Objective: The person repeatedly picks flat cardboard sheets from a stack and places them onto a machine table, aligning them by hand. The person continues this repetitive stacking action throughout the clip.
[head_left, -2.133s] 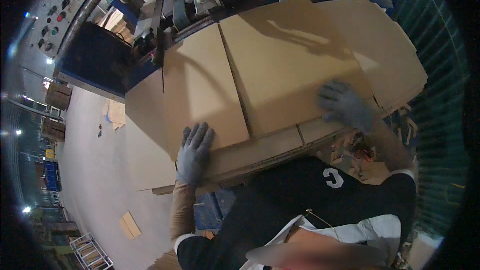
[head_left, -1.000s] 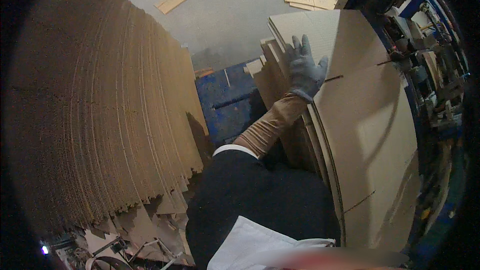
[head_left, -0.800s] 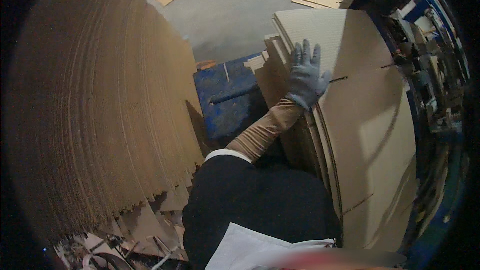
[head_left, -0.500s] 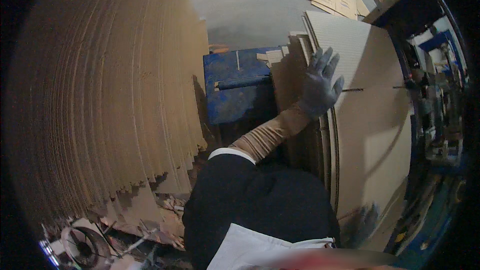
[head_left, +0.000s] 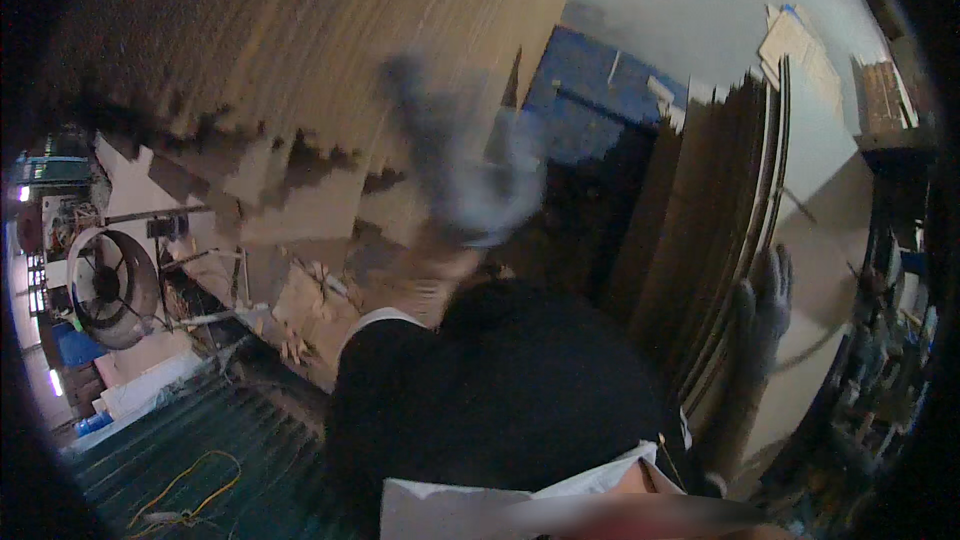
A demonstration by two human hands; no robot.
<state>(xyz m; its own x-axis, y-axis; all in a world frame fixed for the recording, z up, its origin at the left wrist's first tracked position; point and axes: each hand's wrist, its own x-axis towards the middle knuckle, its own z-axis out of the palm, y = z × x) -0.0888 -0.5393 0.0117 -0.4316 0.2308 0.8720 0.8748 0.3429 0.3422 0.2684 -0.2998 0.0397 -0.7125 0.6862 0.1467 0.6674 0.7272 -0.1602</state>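
My left hand (head_left: 480,170), in a grey glove, is raised in front of the tall stack of brown cardboard sheets (head_left: 300,30) at left. It is blurred, but thumb and fingers show apart with nothing seen between them; whether it touches the stack I cannot tell. On the right, a second row of cardboard sheets (head_left: 700,210) stands on edge, its outermost sheet (head_left: 825,190) paler and facing right. Against that sheet, my right hand (head_left: 768,305), also grey-gloved, lies with its fingers stretched upward.
Between the stacks is a worn blue metal surface (head_left: 600,90), with grey floor (head_left: 680,0) beyond. A round drum-shaped fan (head_left: 112,285) stands at left near cardboard scraps (head_left: 310,310). A yellow cord (head_left: 205,460) lies on dark green ribbed material (head_left: 270,430) at lower left.
My left hand has left the right-hand cardboard and swung left towards the tall stack. My right hand has come higher along the pale sheet. The view has turned left.
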